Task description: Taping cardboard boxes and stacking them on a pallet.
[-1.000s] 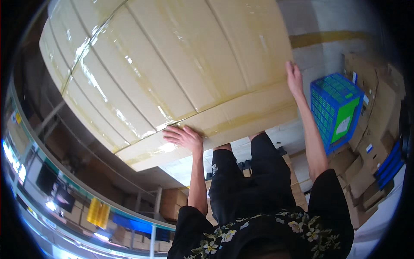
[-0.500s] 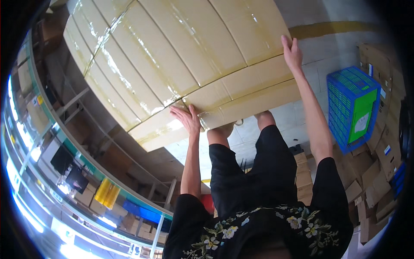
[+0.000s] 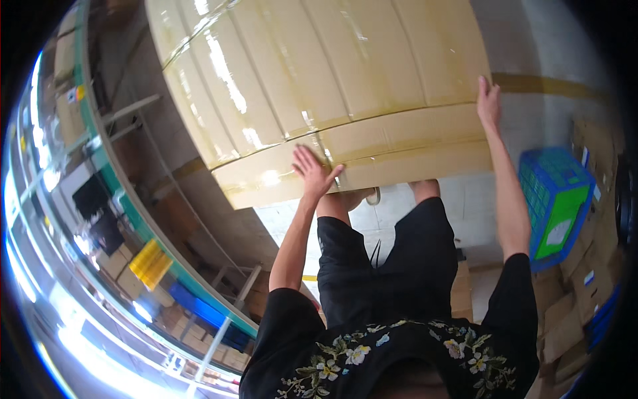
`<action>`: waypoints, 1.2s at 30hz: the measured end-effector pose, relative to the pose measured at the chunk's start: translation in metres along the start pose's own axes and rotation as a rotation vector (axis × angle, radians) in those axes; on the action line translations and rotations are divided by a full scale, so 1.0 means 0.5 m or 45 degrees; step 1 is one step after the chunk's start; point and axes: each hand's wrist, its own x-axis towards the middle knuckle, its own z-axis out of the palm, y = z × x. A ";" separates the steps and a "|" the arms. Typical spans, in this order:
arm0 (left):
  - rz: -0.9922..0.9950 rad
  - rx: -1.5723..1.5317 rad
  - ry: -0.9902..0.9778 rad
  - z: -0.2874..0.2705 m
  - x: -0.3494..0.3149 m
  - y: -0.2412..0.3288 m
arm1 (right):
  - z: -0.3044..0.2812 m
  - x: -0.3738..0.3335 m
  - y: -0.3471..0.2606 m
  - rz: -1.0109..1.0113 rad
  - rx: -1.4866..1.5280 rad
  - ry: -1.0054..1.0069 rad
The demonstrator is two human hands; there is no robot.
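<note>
Head view looks down over a large cardboard box [image 3: 332, 86] that fills the upper middle of the frame, its top bound with several parallel strips of glossy clear tape that catch the light. Its near face runs as a paler band across the picture, just above the person's legs. The left hand [image 3: 314, 173] lies flat against that near face, fingers spread and pointing up toward the top edge, palm pressed on the cardboard rather than closed around anything. The right hand [image 3: 489, 103] is stretched out to the box's right corner, fingers extended and laid along the edge there, open against the cardboard; whether the thumb hooks behind the corner cannot be told. Both forearms reach up from the lower edge, out of the short black sleeves of a shirt printed with pale flowers [image 3: 399, 352], and black shorts [image 3: 392, 266] cover the legs below the box. To the right, on the concrete floor [image 3: 531, 40], stands a blue plastic crate [image 3: 555, 199] with a green side, well apart from the box, and brown cartons [image 3: 565, 326] are stacked near it at the right rim. Along the left rim curves a green-edged conveyor frame [image 3: 126, 199] with a yellow bin [image 3: 151, 263] and blue bins [image 3: 199, 309] beneath it.
</note>
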 end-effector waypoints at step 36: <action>-1.396 -1.997 0.021 0.105 -0.956 -0.872 | 0.269 -1.055 -0.379 -0.498 -0.814 -0.805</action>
